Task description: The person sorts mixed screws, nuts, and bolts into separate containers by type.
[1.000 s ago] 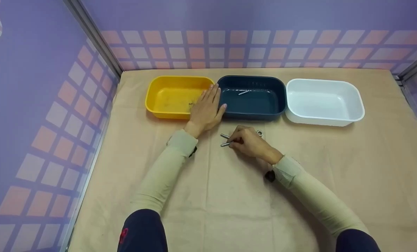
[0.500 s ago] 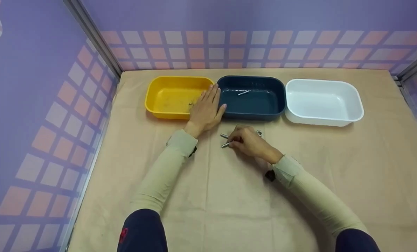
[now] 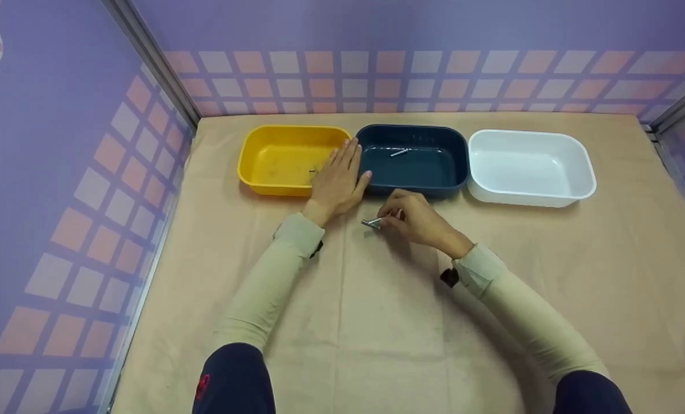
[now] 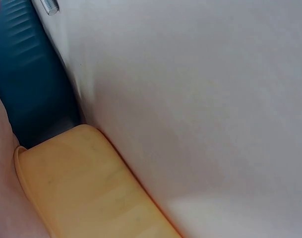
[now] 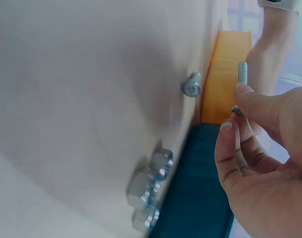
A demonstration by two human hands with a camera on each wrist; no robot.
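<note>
Lifted off the table, right hand (image 3: 420, 221) pinches bolt (image 3: 373, 223); left hand (image 3: 336, 178) flat

The right hand (image 3: 417, 221) hides most of the bolt (image 3: 372, 223), perhaps its head.

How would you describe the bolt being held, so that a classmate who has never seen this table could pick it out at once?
Find the dark blue tub, the middle of three tubs at the far edge of the table. Just in front of it, the right hand pinches a thin silver bolt. Unlike the bolt lying on the table and the one inside the blue tub, it is held in fingertips.
</note>
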